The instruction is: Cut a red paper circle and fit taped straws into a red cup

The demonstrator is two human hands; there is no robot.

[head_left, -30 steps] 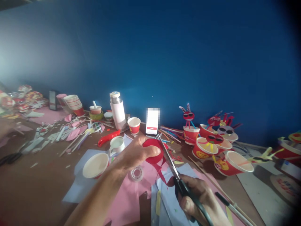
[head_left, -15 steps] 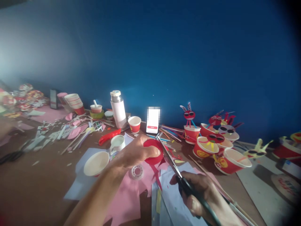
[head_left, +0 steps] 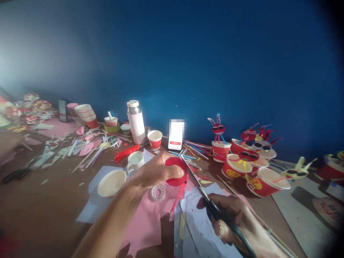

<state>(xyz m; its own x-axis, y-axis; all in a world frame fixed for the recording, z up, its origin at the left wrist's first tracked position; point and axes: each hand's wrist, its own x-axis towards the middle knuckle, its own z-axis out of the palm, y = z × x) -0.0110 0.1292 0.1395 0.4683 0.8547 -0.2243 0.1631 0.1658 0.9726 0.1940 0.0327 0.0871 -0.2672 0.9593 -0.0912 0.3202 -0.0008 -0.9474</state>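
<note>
Between its thumb and fingers, my left hand point(head_left: 158, 171) pinches a round piece of red paper point(head_left: 179, 180). A narrow red strip hangs from the right side of the disc. My right hand point(head_left: 228, 216) grips black-handled scissors point(head_left: 200, 188), their metal blades pointing up and left along the disc's right edge. Blue-white paper sheets point(head_left: 212, 229) lie under the scissors. Pink paper point(head_left: 146, 229) and a clear tape roll point(head_left: 158, 193) are below my left wrist. A white mug point(head_left: 135, 161) and an open paper cup point(head_left: 111, 183) stand left of my left hand.
Behind the hands are a lit phone point(head_left: 176, 135), a red-and-white paper cup point(head_left: 154, 139) and a white flask point(head_left: 136, 123). Cups with paper figures point(head_left: 218, 129) crowd the right. Paper scraps, straws and stacked cups point(head_left: 87, 115) cover the left. A blurred hand point(head_left: 10, 145) shows at far left.
The red strip hanging from the disc has swung, and the disc has turned slightly in my left hand. The scissor blades stay at its right edge. The whole view has shifted a little.
</note>
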